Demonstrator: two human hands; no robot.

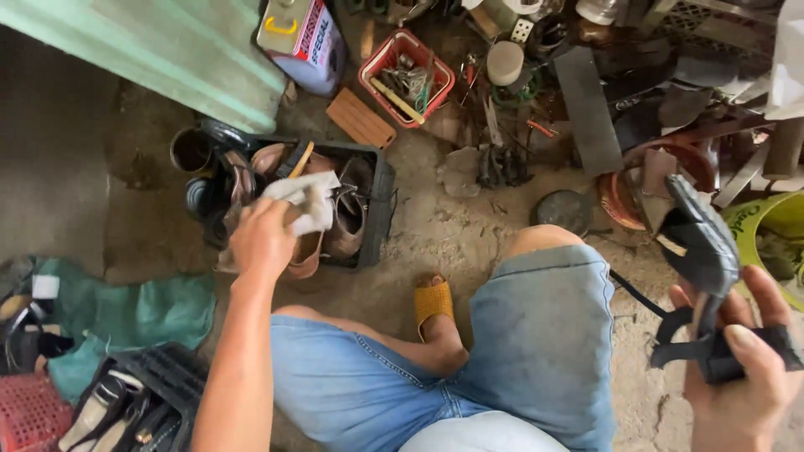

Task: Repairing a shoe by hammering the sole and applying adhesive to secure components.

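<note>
My left hand [264, 238] reaches out over a black crate [381, 209] of worn brown shoes and grips a white rag [308, 199]. My right hand [741, 368], at the lower right, holds a black strappy sandal [702, 251] by its straps, sole raised and tilted. My knees in blue denim shorts fill the lower middle, and my foot wears a yellow slipper [433, 303].
A red basket of tools [408, 77], a white jug [303, 38], a wooden brush block [360, 118], scrap metal and a rusty ring [624, 188] lie ahead. A green cloth [126, 314], another black crate of shoes [138, 402] and a red basket [29, 414] sit left.
</note>
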